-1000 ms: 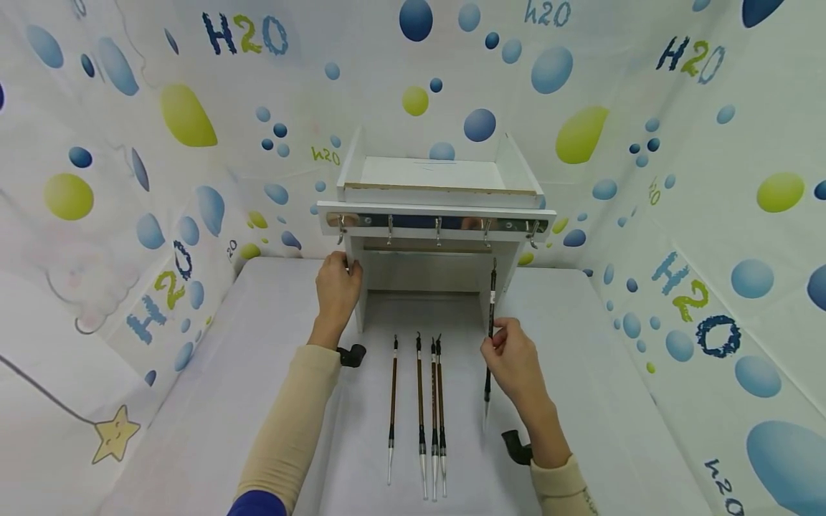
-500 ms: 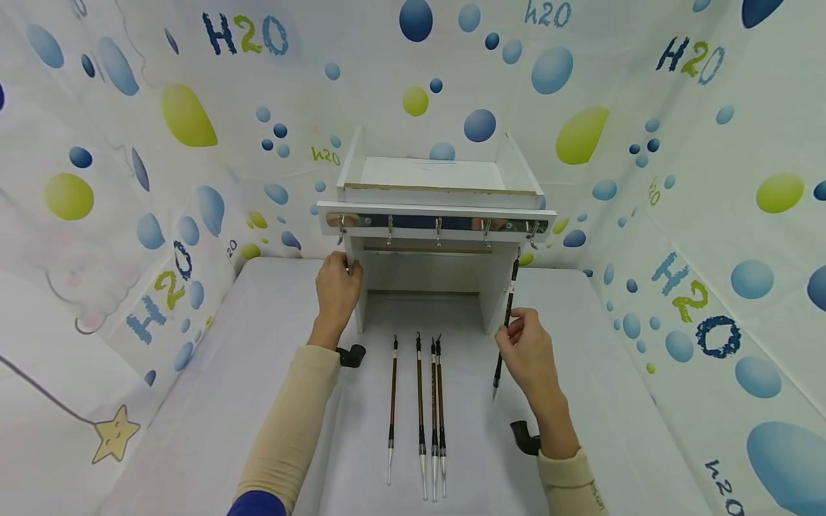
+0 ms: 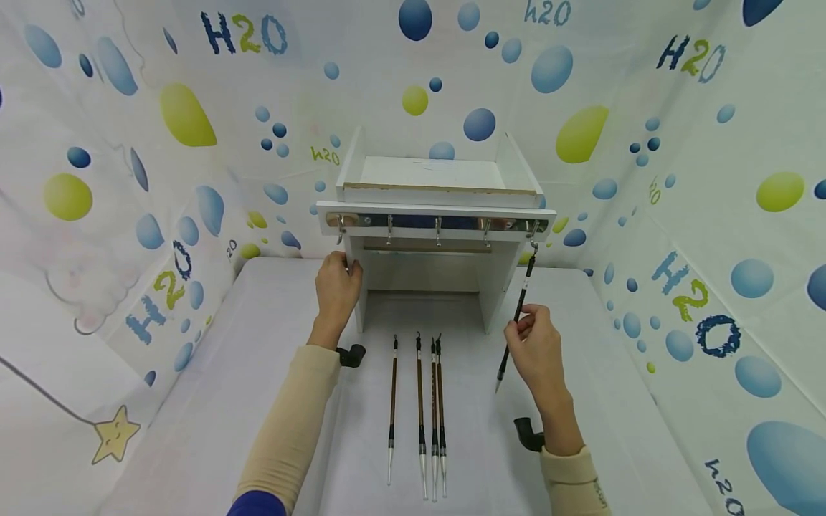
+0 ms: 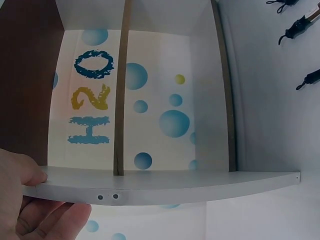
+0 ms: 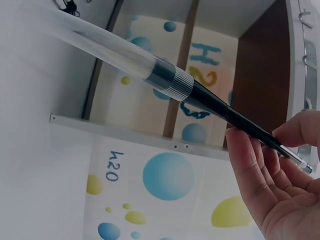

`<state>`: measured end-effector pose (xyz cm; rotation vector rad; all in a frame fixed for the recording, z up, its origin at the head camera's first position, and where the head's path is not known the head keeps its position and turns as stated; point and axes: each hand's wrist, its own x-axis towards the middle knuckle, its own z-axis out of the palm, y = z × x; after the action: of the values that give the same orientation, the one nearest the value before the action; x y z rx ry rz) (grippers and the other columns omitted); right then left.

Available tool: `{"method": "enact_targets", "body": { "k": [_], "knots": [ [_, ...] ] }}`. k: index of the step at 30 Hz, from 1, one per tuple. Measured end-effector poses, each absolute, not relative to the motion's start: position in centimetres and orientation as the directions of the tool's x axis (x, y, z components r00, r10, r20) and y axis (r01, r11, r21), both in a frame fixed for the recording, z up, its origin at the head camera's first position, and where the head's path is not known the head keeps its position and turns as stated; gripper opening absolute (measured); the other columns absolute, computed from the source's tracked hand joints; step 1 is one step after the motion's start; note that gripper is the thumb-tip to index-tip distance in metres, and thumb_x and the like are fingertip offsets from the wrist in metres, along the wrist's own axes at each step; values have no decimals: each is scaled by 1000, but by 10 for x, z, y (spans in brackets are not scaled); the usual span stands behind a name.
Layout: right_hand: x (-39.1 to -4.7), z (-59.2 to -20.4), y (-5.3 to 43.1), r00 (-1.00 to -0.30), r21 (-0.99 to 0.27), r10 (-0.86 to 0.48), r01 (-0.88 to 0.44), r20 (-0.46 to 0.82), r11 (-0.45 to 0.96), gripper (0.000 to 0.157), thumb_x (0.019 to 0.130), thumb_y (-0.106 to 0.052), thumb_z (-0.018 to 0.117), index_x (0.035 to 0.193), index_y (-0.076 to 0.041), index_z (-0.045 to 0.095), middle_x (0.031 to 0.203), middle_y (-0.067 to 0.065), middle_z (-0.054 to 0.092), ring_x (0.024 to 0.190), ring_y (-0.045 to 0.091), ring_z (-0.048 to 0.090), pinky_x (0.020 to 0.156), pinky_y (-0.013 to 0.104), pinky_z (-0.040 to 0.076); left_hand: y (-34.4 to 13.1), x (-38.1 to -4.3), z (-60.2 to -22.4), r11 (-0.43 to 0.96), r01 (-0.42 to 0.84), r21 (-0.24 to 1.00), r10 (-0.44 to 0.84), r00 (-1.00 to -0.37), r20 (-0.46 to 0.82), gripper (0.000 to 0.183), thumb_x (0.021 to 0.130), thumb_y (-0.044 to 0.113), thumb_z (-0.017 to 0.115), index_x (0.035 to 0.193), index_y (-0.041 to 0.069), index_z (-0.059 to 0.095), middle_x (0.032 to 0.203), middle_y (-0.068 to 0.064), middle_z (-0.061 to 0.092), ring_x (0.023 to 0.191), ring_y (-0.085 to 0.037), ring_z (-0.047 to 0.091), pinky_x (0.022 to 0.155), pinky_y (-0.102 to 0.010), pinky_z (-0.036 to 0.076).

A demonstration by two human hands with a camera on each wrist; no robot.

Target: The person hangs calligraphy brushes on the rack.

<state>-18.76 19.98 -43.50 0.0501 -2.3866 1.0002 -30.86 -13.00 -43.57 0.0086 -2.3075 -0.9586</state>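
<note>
My right hand (image 3: pixel 535 347) pinches a black calligraphy brush (image 3: pixel 502 369) by its handle, between thumb and fingers. The brush tilts, with its clear-capped tip low and its loop end up at the rightmost hook (image 3: pixel 532 229) of the white shelf (image 3: pixel 439 195). In the right wrist view the cap (image 5: pixel 115 50) and metal-ringed ferrule cross close before the camera. My left hand (image 3: pixel 338 287) grips the shelf's left side panel. The left wrist view has its thumb on one face of that panel (image 4: pixel 160 187) and fingers on the other.
Several brown-handled brushes (image 3: pixel 393 394) lie on the white table before the shelf, loops toward it, capped tips toward me. More metal hooks (image 3: pixel 438 231) line the shelf's front rail. A patterned cloth backdrop (image 3: pixel 361 86) stands behind and at both sides.
My right hand has carried the brush rightward and slightly up, from in front of the shelf's right panel to the rightmost hook, tilting it more. The left hand stays put.
</note>
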Motion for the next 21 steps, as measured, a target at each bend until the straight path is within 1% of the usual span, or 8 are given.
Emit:
{"method": "enact_targets", "body": {
  "k": [8, 21],
  "knots": [
    [-189, -435, 201, -854, -657, 181, -222, 487, 720, 30, 85, -7, 57, 112, 2, 51, 77, 10, 60, 65, 17, 57, 51, 20, 43, -130, -308, -436, 736, 219, 640, -240, -800, 549, 20, 87, 13, 58, 95, -5, 61, 91, -20, 64, 81, -34, 64, 71, -47, 51],
    [-190, -433, 200, -862, -643, 162, -221, 480, 733, 31, 86, -9, 55, 115, 2, 51, 78, 9, 59, 67, 18, 57, 52, 21, 44, -129, -308, -435, 735, 215, 644, -243, -802, 545, 20, 88, 14, 58, 95, -4, 60, 91, -20, 64, 82, -34, 64, 71, -47, 50]
  ]
}}
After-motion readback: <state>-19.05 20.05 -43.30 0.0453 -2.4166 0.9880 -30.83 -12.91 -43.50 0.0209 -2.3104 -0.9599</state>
